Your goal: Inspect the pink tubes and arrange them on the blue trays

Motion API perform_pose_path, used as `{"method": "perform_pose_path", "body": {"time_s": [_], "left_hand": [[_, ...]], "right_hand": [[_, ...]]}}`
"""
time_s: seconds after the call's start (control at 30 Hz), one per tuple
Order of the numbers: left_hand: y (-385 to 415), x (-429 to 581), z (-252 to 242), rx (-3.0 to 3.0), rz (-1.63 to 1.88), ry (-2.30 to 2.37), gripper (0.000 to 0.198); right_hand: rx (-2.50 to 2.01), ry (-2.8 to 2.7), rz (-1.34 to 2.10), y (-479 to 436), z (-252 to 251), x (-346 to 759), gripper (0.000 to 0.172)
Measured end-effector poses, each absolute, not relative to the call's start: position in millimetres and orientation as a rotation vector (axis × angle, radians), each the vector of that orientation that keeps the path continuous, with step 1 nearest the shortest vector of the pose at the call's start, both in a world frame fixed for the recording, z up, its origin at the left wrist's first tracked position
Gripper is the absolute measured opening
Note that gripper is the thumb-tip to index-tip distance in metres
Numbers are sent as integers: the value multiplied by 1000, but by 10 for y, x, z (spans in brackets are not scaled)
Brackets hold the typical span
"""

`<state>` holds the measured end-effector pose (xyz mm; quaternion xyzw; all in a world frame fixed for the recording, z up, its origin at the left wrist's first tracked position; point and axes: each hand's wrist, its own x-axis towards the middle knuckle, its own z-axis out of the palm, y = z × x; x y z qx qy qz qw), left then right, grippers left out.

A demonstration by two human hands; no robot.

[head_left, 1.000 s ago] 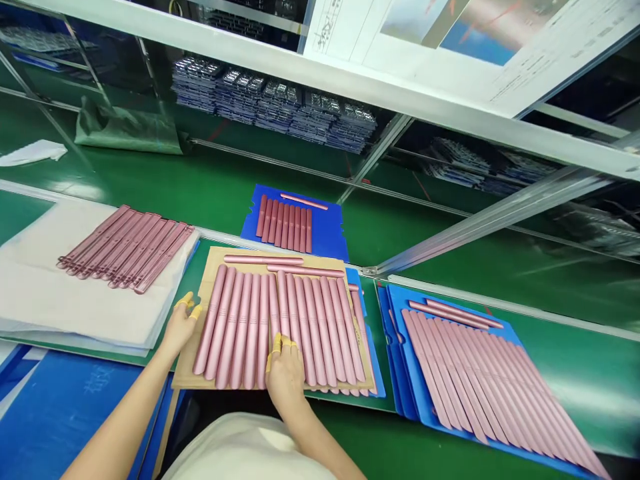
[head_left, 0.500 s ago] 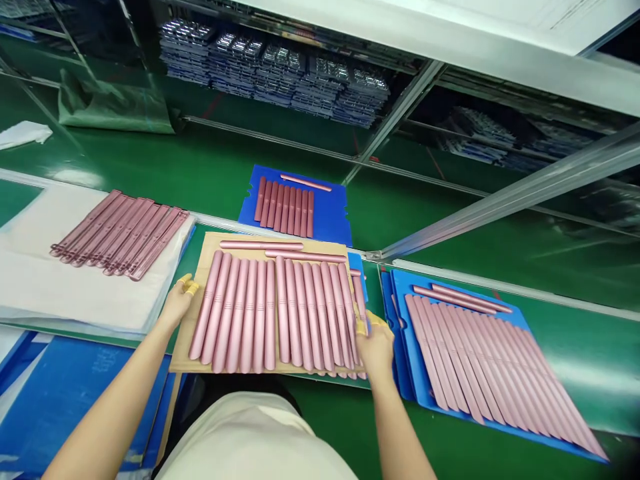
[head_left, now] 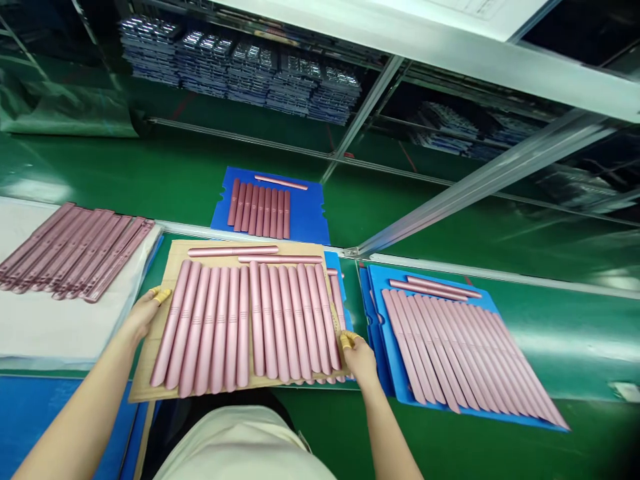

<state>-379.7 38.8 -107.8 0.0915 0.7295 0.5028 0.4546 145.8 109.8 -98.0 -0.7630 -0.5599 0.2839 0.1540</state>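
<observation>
A card (head_left: 143, 383) carries a row of pink tubes (head_left: 260, 320) lying side by side, lengthwise away from the person, with two more tubes (head_left: 233, 251) laid crosswise at its far edge. The left grip (head_left: 147, 307) is closed on the card's left edge and the right grip (head_left: 357, 353) on its right edge near the front corner; yellow caps cover the fingertips (head_left: 345, 341). The card's near edge hangs past the front of the green desk (head_left: 550, 333).

Under the card a blue tray (head_left: 334, 260) shows at the right, with the ends of further tubes just visible on it. Just beside the right grip lies a second tray (head_left: 390, 360), full of longer tubes (head_left: 460, 353) fanned out, two laid across their far ends. A third tray (head_left: 310, 220) sits beyond the card and holds a short row (head_left: 260, 210) with one tube across.

To the left, white sheets (head_left: 60, 327) bear a bunch of flat pink strips (head_left: 70, 257). A metal rail (head_left: 475, 190) slants over the desk between the far and right trays. Dark stacks (head_left: 240, 67) line the back.
</observation>
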Motion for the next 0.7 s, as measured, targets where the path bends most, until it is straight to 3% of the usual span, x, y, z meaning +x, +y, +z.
{"method": "perform_pose_path", "body": {"time_s": [0.17, 0.43, 0.7], "left_hand": [[400, -3781, -1055, 288, 1263, 1751, 29], [295, -3765, -803, 353, 1335, 1734, 48], [-130, -3752, -243, 299, 1309, 1807, 47]], "right_hand": [[-2114, -1467, 971, 1153, -915, 1411, 21], [-1768, -1150, 1340, 1074, -678, 1295, 32], [-1482, -849, 1610, 818, -315, 1309, 36]]}}
